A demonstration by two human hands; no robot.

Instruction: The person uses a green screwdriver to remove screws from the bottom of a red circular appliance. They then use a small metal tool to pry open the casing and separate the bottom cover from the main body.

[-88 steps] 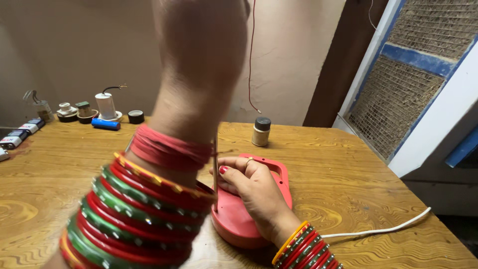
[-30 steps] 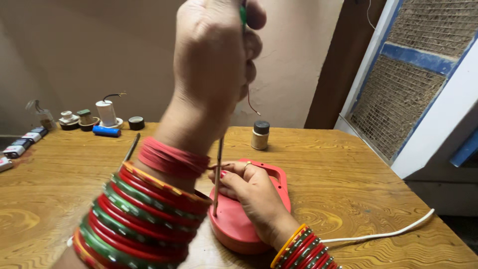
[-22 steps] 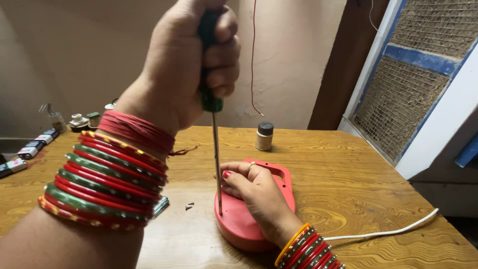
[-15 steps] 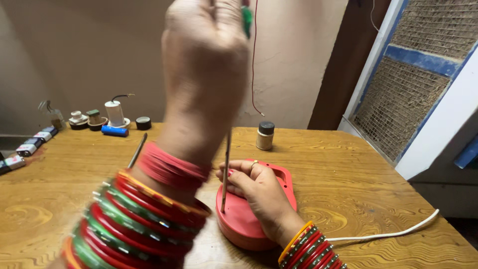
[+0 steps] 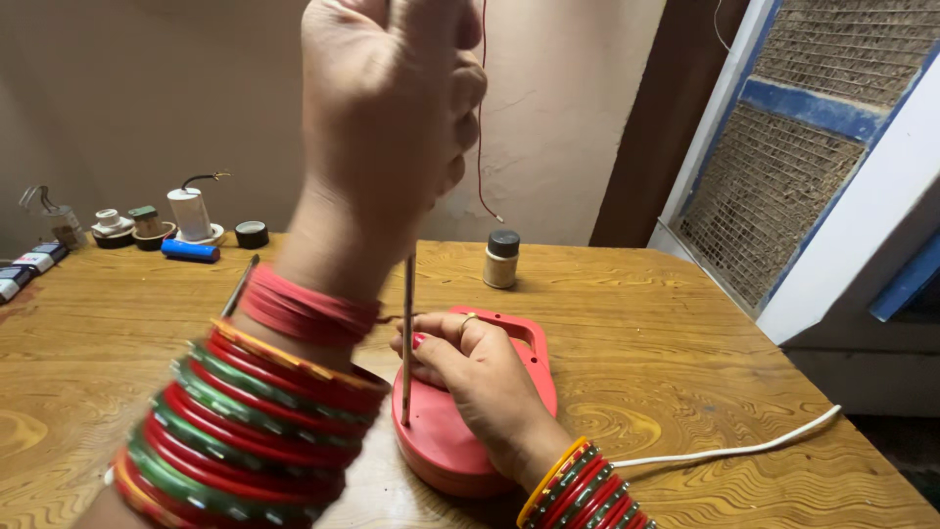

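The left hand (image 5: 392,108) is closing in a tight fist around the handle of a screwdriver (image 5: 407,338), whose thin metal shaft is standing upright with its tip pressing down on the left part of a red plastic casing (image 5: 509,338). The right hand (image 5: 470,367) is lying on top of that casing with its fingers curled loosely, holding it flat against the desk (image 5: 685,333); whether the fingertips are pinching anything small cannot be told. The casing is sitting near the front edge of the desk, about midway along it. A white cable (image 5: 734,449) is trailing from beside the right wrist toward the desk's right edge. A small jar with a dark cap (image 5: 502,259) is standing behind the casing, near the back edge. Along the back left corner, a blue cylinder (image 5: 190,251) is lying on its side beside a white cylindrical part with a wire (image 5: 190,211), a black round piece (image 5: 252,234) and several small sockets (image 5: 127,225). At the far left edge, small flat packs with blue and white labels (image 5: 24,266) are lying in a row. A thin red wire (image 5: 482,108) is hanging down in front of the wall.
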